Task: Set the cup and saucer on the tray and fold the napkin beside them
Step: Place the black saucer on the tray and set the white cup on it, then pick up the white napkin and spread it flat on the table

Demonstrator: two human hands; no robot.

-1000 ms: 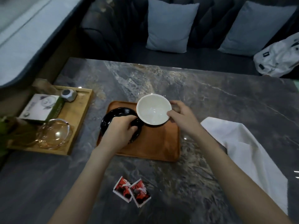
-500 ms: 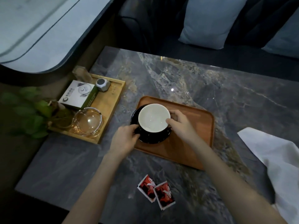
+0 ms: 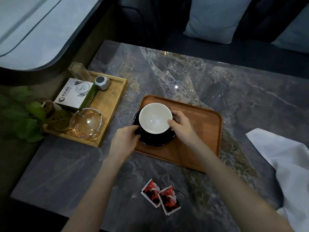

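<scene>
A cup (image 3: 154, 118), white inside and dark outside, sits on a black saucer (image 3: 157, 141) at the left end of the brown wooden tray (image 3: 200, 131). My left hand (image 3: 124, 139) pinches the saucer's left rim. My right hand (image 3: 181, 123) grips the cup at its right side, fingers curled over the rim. The white napkin (image 3: 287, 158) lies unfolded and rumpled on the marble table (image 3: 234, 89), to the right of the tray and partly out of frame.
Two red sachets (image 3: 161, 196) lie near the table's front edge. A lighter wooden tray (image 3: 115, 96) on the left holds a glass ashtray (image 3: 86, 123), a box (image 3: 76, 93) and a small metal object (image 3: 102, 82). A plant (image 3: 21, 118) stands beside it. A cushioned sofa (image 3: 215, 19) lies beyond.
The cup came down from above the tray's middle onto the saucer. My left hand shifted from on top of the saucer to its left rim. The view tilted left.
</scene>
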